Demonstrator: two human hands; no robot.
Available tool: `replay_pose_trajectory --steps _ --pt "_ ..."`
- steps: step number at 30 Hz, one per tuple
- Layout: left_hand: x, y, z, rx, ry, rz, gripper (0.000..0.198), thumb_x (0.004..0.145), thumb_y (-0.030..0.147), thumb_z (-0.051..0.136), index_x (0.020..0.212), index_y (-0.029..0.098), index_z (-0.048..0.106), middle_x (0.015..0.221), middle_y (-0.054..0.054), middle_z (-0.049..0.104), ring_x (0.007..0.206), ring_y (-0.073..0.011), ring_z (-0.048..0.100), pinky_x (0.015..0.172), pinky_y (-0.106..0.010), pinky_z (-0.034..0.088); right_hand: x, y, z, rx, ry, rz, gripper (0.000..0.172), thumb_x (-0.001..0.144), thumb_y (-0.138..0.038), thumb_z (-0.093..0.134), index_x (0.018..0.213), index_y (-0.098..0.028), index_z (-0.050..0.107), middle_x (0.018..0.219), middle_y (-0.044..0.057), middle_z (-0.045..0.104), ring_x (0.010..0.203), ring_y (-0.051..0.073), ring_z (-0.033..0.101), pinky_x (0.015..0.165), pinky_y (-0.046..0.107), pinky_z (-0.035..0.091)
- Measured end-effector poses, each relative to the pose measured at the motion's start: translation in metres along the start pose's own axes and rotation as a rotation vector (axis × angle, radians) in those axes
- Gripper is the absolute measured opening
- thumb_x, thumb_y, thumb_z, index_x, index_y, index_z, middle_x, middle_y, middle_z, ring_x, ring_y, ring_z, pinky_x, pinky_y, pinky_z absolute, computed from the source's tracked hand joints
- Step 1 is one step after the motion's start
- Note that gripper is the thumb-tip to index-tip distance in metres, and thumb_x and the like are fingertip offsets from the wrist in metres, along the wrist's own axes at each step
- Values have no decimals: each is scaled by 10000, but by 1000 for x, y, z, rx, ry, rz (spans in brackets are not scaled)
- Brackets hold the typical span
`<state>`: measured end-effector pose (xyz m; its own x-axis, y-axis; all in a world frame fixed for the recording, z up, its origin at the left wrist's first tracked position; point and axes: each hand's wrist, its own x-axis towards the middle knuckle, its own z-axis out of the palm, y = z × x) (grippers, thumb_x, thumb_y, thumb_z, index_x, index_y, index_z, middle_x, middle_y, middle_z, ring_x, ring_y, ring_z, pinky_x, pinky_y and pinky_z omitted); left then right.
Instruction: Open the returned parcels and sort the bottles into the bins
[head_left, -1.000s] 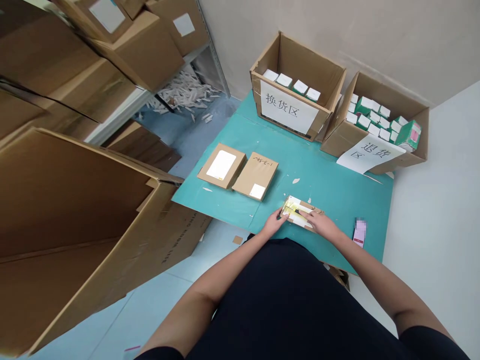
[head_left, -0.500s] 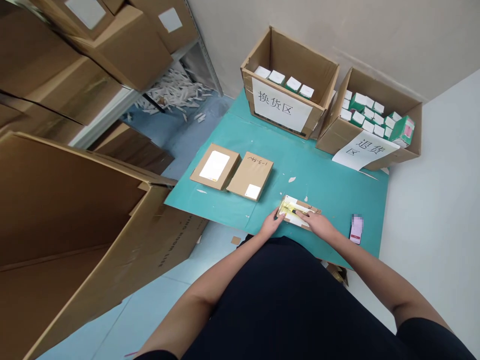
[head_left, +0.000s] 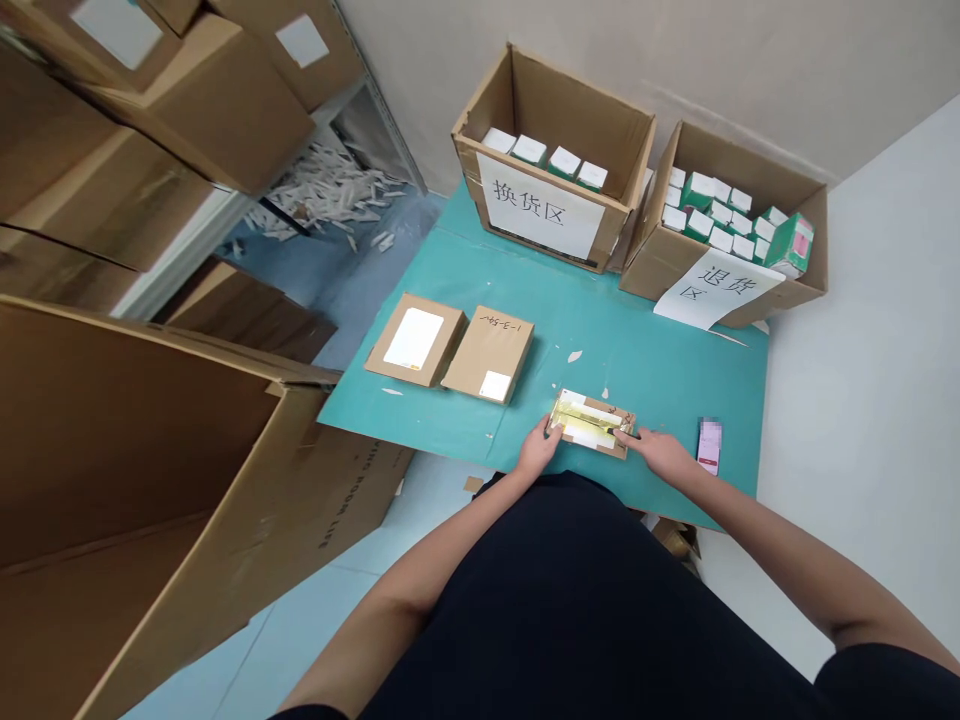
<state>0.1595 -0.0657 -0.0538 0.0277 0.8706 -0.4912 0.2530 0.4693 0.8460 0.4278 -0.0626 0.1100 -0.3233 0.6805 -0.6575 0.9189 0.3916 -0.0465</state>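
Observation:
A flat cardboard mailer (head_left: 589, 423) lies near the front edge of the teal mat (head_left: 660, 375), its opened face showing yellow tape and white paper. My left hand (head_left: 538, 448) grips its left end. My right hand (head_left: 651, 453) rests at its right end, pinching a small dark tool (head_left: 626, 433) whose tip touches the mailer. Most of that tool is hidden by my fingers. Farther back on the mat, two sealed cardboard mailers (head_left: 414, 340) (head_left: 489, 354) lie side by side. A phone (head_left: 709, 446) lies to the right of my right hand.
Two open cartons of small white-and-green boxes stand at the back of the mat, labelled 换货区 (head_left: 540, 192) and 退货区 (head_left: 716, 288). Large cardboard boxes (head_left: 127, 480) crowd the left. Paper scraps (head_left: 322, 190) lie behind them.
My right hand has slid rightward along the mailer, taking the dark tool to its right end. The left hand stays on the left end. The whole view has shifted slightly left and up.

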Motion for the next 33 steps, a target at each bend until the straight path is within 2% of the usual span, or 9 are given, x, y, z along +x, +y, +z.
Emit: replay_pose_trajectory --steps 6,13,18,20,22,24,27,30,33 --pt "0 2 -2 60 -4 -35 548 874 484 633 1319 162 638 1297 -137 704 1264 -331 613 1073 -394 448 -28 17 14 -9 4 64 788 881 -15 419 1543 -442 385 1039 77 664 810 206 667 710 277 447" --pt "0 4 -6 101 -24 -22 515 899 469 586 1312 168 646 1255 -117 727 1223 -315 638 1058 -387 456 -50 22 20 30 37 108 827 855 19 422 1533 -453 401 1030 78 661 767 193 658 702 278 456" --pt "0 9 -10 147 -57 -2 503 928 445 535 1343 174 623 1269 -116 720 1213 -310 644 1051 -389 466 -66 33 34 73 53 137 848 846 35 405 1540 -452 394 1033 69 661 755 183 652 696 265 447" --pt "0 10 -12 190 -62 -3 536 938 437 515 1395 165 577 1335 -133 682 1256 -314 619 1076 -399 451 -74 37 42 108 46 176 807 873 16 402 1546 -430 398 1011 71 669 751 189 659 677 260 443" --pt "1 11 -16 239 -65 5 624 934 442 524 1478 140 484 1444 -162 598 1336 -319 561 1118 -410 421 -81 38 52 210 77 240 695 936 -67 420 1552 -389 408 1015 73 692 759 196 672 680 259 456" --pt "3 14 -22 305 -66 65 733 916 454 556 1550 136 372 1549 -173 484 1423 -317 472 1164 -418 377 -85 32 63 367 164 305 601 983 -180 442 1559 -349 407 1071 74 724 816 211 693 718 269 489" --pt "10 25 -31 470 -77 273 850 871 462 635 1592 173 291 1649 -150 324 1521 -319 313 1228 -441 285 -84 13 77 555 303 368 583 988 -238 449 1563 -325 403 1194 69 741 976 244 711 806 306 533" --pt "21 42 -34 666 -192 481 846 820 447 715 1557 202 381 1681 -132 248 1561 -351 184 1263 -494 179 -75 -13 84 649 349 416 591 986 -247 437 1569 -333 390 1255 61 729 1054 256 707 845 330 546" --pt "36 59 -28 760 -374 603 794 776 424 775 1494 243 488 1655 -122 318 1563 -368 163 1273 -522 98 -65 -35 84 711 360 481 593 992 -260 428 1578 -332 371 1250 62 729 1049 253 712 840 322 543"
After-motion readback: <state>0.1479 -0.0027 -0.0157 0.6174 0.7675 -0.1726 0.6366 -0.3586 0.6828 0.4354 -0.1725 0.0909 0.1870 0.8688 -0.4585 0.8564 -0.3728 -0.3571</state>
